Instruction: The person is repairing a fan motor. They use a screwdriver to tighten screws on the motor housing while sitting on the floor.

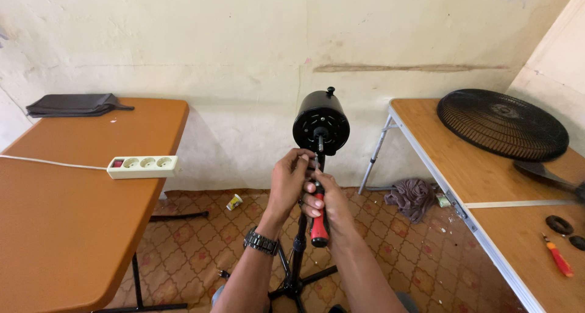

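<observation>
The fan is already taken apart in good part. Its motor [321, 122] stands bare on the stand [297, 252] in the middle of the room, with no grille and no blade on the shaft. The grille [502, 124] lies flat on the right table [439, 167], far side, and a dark blade [545, 173] lies just near it. Two black rings [559, 225] and a second small screwdriver [559, 258] rest on the near part of this table. So the front parts are off; the motor is still on the stand.

Both forearms reach forward and up to the point just under the motor. The left hand [289, 179] is closed, the fingers curled around the top of the stand or a small part there; what exactly it pinches cannot be seen. The right hand [323, 200] is closed around a screwdriver [319, 225] with a red and black handle, held upright, tip pointing up at the motor underside.

On the left table [61, 228] lie a power strip [143, 165] and a dark folded bag [73, 104].
</observation>
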